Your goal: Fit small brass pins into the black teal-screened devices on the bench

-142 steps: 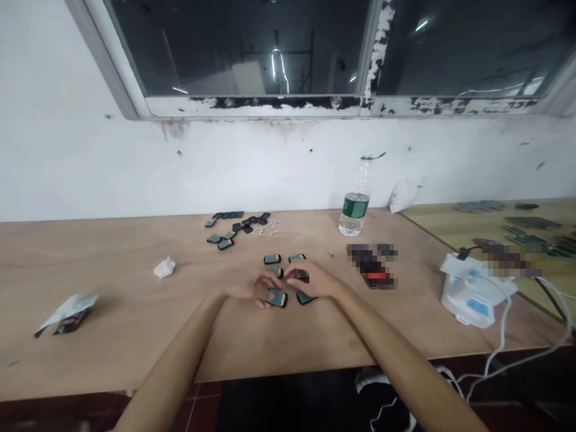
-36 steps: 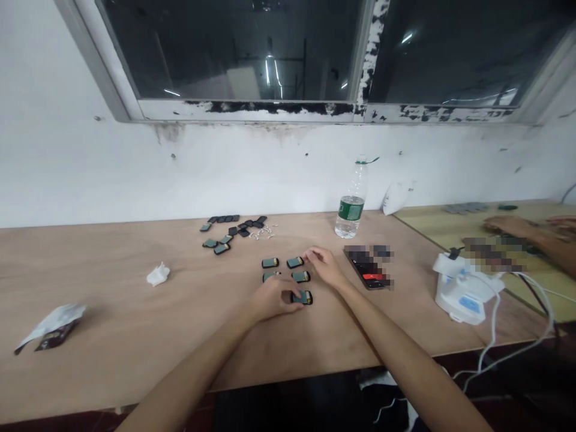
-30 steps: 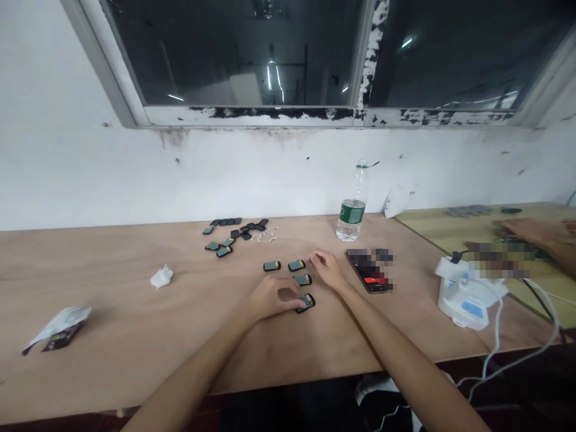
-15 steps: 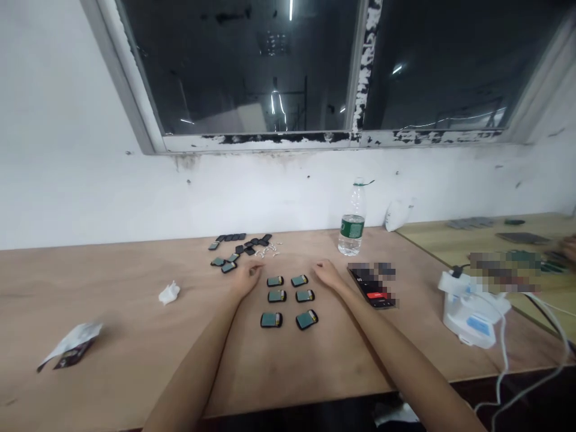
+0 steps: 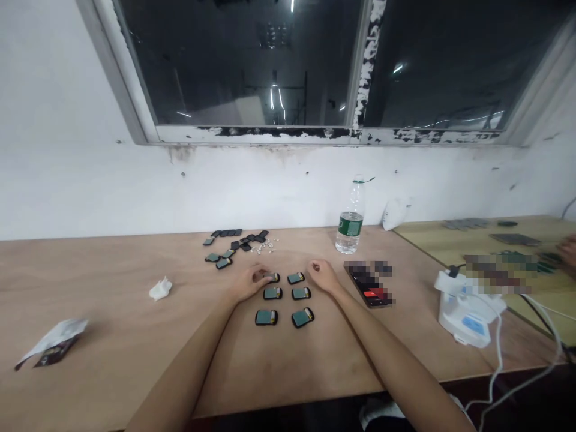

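Observation:
Several small dark-rimmed modules with green faces lie in two columns on the wooden table. My left hand has its thumb and fingers round the back left module, partly covering it. To the right, my right hand rests with curled fingers beside the back right module, not touching it; whether anything is in those fingers is too small to tell. Nearest me are a front left module and a front right module. Small white pieces are scattered behind my left hand.
Black parts and more green-faced modules lie at the back. A bottle stands near the wall, a phone right of my right hand. White device with cables, crumpled tissue, torn packet; another person's hand far right.
My left hand has moved right from beside the modules and onto the back left one. My right hand stays near its place with its fingers more curled. The view has shifted slightly.

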Action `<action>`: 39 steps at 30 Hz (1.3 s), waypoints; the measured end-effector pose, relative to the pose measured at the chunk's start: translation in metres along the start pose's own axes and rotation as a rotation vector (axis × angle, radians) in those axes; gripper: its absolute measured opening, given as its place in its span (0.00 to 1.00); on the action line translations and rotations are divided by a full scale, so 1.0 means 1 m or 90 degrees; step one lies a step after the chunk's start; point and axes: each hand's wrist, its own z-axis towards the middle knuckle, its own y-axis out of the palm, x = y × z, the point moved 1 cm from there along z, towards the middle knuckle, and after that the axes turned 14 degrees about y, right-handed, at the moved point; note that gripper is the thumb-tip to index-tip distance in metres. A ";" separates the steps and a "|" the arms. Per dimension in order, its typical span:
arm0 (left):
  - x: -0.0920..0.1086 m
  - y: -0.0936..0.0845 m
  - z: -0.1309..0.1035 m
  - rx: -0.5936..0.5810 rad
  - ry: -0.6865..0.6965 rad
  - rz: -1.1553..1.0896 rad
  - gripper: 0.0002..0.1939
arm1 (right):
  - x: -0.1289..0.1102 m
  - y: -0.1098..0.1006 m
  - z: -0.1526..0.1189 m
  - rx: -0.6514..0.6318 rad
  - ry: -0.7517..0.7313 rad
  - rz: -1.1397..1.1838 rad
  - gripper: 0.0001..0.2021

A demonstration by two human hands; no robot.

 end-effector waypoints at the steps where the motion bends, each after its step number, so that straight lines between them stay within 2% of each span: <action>1: -0.001 0.001 0.000 0.000 0.007 0.000 0.17 | 0.000 0.000 0.000 -0.002 -0.002 0.000 0.13; 5: -0.010 0.004 -0.001 0.003 0.023 -0.015 0.15 | 0.001 0.000 0.000 -0.014 -0.008 0.000 0.12; 9: -0.016 0.007 0.000 -0.004 -0.004 -0.010 0.15 | 0.002 0.001 0.000 -0.020 -0.012 0.000 0.13; 12: -0.014 0.007 0.000 0.002 -0.017 -0.005 0.16 | -0.001 0.000 -0.002 -0.011 -0.016 -0.001 0.12; 15: -0.008 0.006 0.001 0.044 -0.015 -0.007 0.16 | -0.013 -0.002 -0.007 0.012 -0.067 -0.016 0.08; 17: -0.002 0.006 0.002 0.072 0.012 -0.004 0.15 | -0.024 -0.002 -0.012 0.007 -0.134 -0.016 0.05; 20: 0.008 0.009 0.004 0.073 0.099 -0.008 0.12 | -0.037 0.003 -0.020 -0.035 -0.202 -0.005 0.05; 25: 0.025 0.020 0.008 0.075 0.230 -0.021 0.10 | -0.043 0.011 -0.029 -0.090 -0.209 -0.028 0.09; 30: 0.029 0.025 0.008 0.069 0.221 -0.010 0.09 | -0.042 0.012 -0.028 -0.122 -0.226 -0.010 0.06; 39: 0.021 0.024 0.008 0.075 0.256 0.005 0.08 | -0.042 0.010 -0.026 -0.076 -0.214 -0.005 0.07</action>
